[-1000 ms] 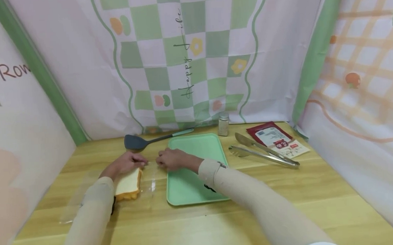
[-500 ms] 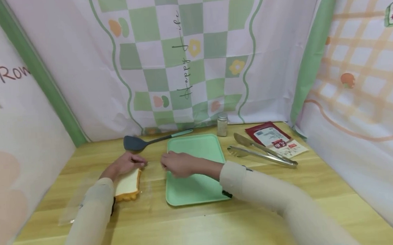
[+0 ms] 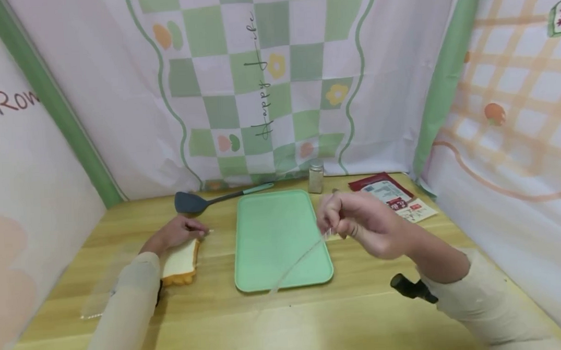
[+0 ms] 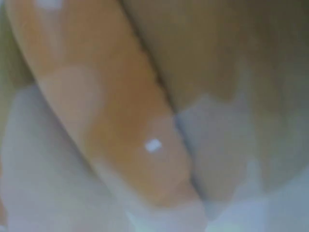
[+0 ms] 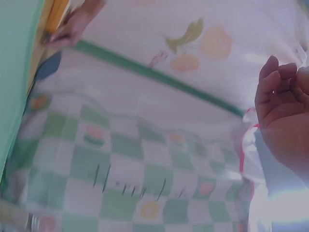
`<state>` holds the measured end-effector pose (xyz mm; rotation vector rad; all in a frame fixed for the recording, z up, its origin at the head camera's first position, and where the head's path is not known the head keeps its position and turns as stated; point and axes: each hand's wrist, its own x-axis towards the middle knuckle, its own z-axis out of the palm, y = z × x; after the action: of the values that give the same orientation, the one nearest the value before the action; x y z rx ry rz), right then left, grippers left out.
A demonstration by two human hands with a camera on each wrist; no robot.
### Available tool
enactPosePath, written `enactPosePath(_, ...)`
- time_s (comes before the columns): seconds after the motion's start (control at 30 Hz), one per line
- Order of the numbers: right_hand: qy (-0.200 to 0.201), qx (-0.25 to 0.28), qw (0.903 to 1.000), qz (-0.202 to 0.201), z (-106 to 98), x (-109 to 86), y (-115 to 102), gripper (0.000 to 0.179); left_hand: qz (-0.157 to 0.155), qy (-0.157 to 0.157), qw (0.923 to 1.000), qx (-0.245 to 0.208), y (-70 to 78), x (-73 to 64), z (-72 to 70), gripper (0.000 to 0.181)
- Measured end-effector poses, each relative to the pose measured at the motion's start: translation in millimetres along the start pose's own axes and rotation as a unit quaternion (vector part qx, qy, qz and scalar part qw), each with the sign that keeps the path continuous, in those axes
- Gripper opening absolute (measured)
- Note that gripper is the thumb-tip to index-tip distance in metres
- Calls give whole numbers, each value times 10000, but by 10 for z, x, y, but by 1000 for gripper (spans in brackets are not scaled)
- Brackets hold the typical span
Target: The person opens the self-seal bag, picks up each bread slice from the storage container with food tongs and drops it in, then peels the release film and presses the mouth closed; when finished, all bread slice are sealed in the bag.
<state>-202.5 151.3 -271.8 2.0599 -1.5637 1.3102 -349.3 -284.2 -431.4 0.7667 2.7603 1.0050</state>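
Note:
A slice-shaped block of bread (image 3: 181,262) with an orange-brown crust lies at the left of the table. Clear plastic film (image 3: 104,289) spreads beside it, under my left forearm. My left hand (image 3: 177,234) rests at the bread's far end and pinches a bit of the clear film. The left wrist view is a blurred close-up of what looks like the crust (image 4: 116,101). My right hand (image 3: 369,226) is raised right of the green tray (image 3: 283,237). Between its thumb and fingers it pinches a thin clear plastic strip (image 3: 297,261), which hangs slanting down over the tray.
A dark spatula (image 3: 191,202) lies behind the left hand. A glass shaker (image 3: 315,177) stands at the back. A red packet (image 3: 379,186) lies at the back right. The tongs are mostly hidden behind the right hand.
My right hand has drawn away from the left hand, across the tray to the right and up, taking the clear plastic strip along. My left hand stays by the bread.

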Motion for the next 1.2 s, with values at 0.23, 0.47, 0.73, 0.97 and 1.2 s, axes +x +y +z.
enactPosePath(0.23, -154, -561, 9839, 1693, -351, -412, 26, 10, 80, -78, 9999, 27, 55, 25, -39, 21)
enactPosePath(0.47, -131, -652, 9644, 2560, -597, -765, -75, 21, 220, -128, 9997, 60, 84, 22, -41, 20)
enactPosePath(0.73, -6, -1008, 9412, 3224, -744, -1212, -86, 25, 351, -344, 9984, 267, 139, 18, -95, 20)
enactPosePath(0.97, -443, -1045, 9053, 4093, -832, -1508, -119, 18, -37, -386, 9987, 338, 183, 45, -93, 17)
enactPosePath(1.2, -735, -1413, 8652, 4755, -877, -1760, -58, 14, -134, 1, 9995, 290, 134, 69, -73, 19)
